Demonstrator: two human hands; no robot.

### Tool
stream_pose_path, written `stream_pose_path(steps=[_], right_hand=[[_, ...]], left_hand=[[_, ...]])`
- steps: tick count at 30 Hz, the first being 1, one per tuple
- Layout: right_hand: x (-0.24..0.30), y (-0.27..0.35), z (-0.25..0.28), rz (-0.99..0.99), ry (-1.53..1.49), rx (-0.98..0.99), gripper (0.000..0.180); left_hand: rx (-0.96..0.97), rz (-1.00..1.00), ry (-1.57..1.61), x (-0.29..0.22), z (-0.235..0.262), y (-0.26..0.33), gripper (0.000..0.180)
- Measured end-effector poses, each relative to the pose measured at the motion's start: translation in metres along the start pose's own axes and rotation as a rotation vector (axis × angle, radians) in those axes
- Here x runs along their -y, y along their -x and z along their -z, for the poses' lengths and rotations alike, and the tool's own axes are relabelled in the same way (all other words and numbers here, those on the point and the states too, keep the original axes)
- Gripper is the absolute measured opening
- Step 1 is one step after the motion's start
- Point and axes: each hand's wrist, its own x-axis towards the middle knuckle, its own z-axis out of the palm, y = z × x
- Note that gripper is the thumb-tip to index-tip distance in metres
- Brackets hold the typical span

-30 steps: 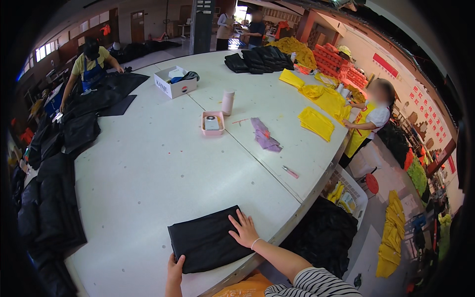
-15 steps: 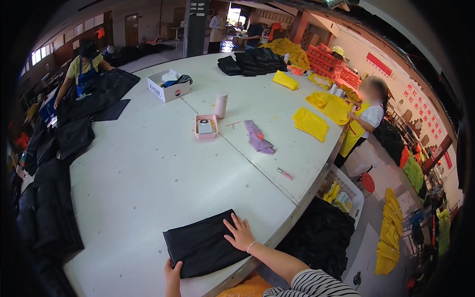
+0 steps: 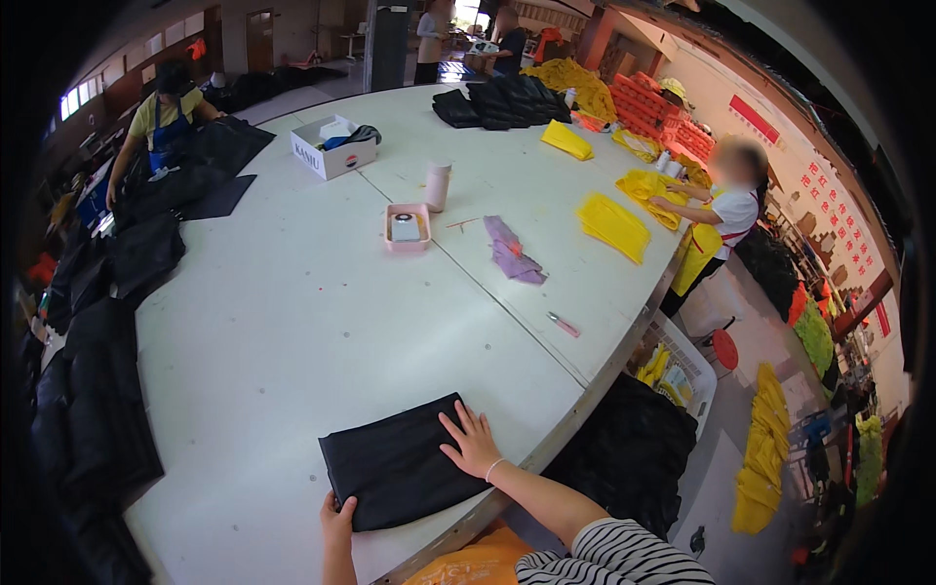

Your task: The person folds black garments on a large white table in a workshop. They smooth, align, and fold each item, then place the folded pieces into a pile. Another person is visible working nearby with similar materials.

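A folded black cloth, flat and roughly rectangular, lies at the near edge of the white table. My left hand pinches its near left corner, thumb on top and the other fingers partly hidden under the edge. On the cloth's right side my right hand rests flat with fingers spread, a thin white band around the wrist. Whether the cloth is a garment or a plain piece, I cannot tell.
On the large white table are a pink tray, a bottle, a white box, a purple cloth, a small pink-handled cutter and folded yellow pieces. Black cloth lines the left edge. Co-workers stand at both sides.
The view has tilted slightly. My hands and the black cloth keep the same hold and place. At the right, the co-worker's arms now stretch over the yellow cloth.
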Motion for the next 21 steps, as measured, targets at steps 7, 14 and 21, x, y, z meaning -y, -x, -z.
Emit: stream_pose_path(steps=[7, 14, 21], right_hand=[[0.0017, 0.0011, -0.0023, -0.002, -0.013, 0.006, 0.064], [0.0011, -0.0011, 0.0014, 0.002, 0.024, 0.037, 0.064], [0.0003, -0.0005, -0.0013, 0.004, 0.039, 0.056, 0.065]], left_hand=[[0.040, -0.021, -0.031, -0.0004, 0.0013, -0.0039, 0.061], [0.025, -0.028, 0.001, -0.0049, -0.0025, -0.0008, 0.062], [0.035, -0.042, -0.002, 0.0015, 0.0007, -0.0037, 0.060]])
